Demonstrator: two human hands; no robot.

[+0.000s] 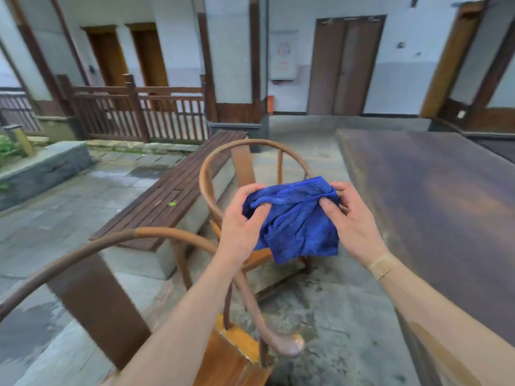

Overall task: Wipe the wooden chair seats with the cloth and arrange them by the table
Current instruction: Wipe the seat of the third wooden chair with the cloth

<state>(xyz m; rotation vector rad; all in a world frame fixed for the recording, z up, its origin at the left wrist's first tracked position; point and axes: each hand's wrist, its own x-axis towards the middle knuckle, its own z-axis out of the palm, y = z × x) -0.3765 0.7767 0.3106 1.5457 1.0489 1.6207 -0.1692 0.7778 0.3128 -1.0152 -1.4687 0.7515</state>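
A blue cloth hangs bunched between both hands, held up in mid-air. My left hand grips its left edge and my right hand pinches its right edge. Behind and below the cloth stands a round-backed wooden chair; its seat is mostly hidden by the cloth and hands. A second round-backed wooden chair stands close in front of me at lower left, with a corner of its orange seat showing. The dark wooden table stretches along the right.
A slatted wooden bench on a stone base runs behind the chairs at left. Wet stone paving covers the ground. A wooden railing, pillars and doors line the far wall.
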